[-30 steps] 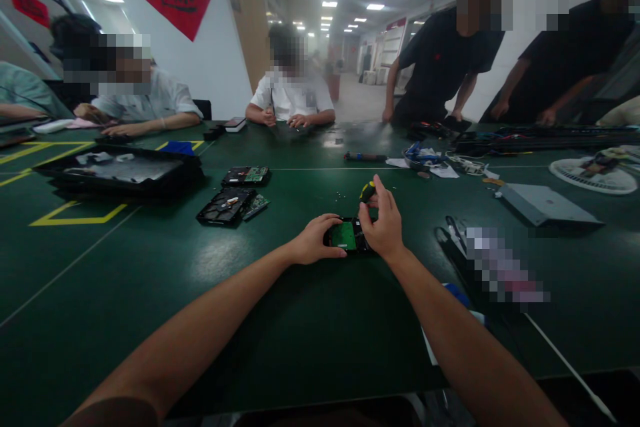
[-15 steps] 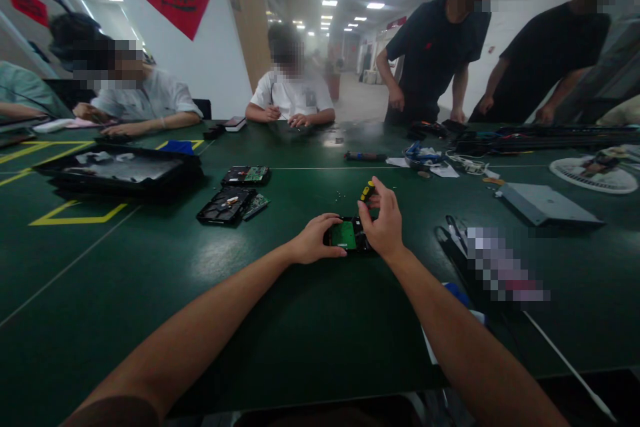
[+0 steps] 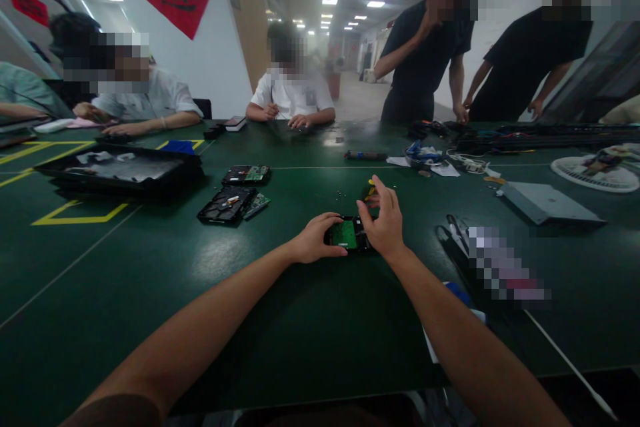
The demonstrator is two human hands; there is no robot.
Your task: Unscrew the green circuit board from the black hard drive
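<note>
A small black hard drive (image 3: 349, 235) with its green circuit board facing up lies on the dark green table (image 3: 150, 280). My left hand (image 3: 314, 238) is curled round the drive's left edge and holds it in place. My right hand (image 3: 385, 219) is at the drive's right end, fingers wrapped round a screwdriver with a black and yellow handle (image 3: 369, 191) that stands nearly upright over the board. The screwdriver's tip is hidden behind my fingers.
Two more opened drives (image 3: 227, 204) (image 3: 247, 175) lie to the left, near a black tray (image 3: 120, 170). Tools and cables (image 3: 425, 155), a grey flat case (image 3: 547, 204) and a white fan guard (image 3: 595, 177) sit on the right. Several people sit or stand along the far edge.
My right hand has turned slightly on the screwdriver, and the handle now shows less behind my fingers. The two standing people at the far right have shifted and straightened up.
</note>
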